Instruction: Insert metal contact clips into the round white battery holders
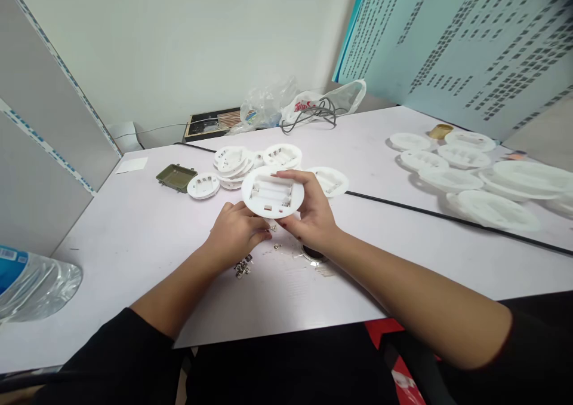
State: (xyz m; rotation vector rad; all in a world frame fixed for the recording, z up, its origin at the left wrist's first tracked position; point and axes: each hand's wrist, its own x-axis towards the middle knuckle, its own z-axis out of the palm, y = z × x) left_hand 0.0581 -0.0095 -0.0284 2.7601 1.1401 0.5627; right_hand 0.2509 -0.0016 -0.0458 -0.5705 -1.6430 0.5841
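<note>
My right hand grips a white round battery-case base by its right edge, tilted so that its battery bay with metal springs faces me. Below the left of that base, my left hand has its thumb and fingers pinched together. A small metal battery contact shows at their tips. Another loose contact lies on the table just past the left fingertips. Beside the left wrist sits a small heap of metal contacts. A dark round object is partly hidden under my right wrist.
Stacks of white round bases stand behind my hands, with more bases spread at the right. An olive-green tray, plastic bags and black cable lie farther back. A water bottle lies at left.
</note>
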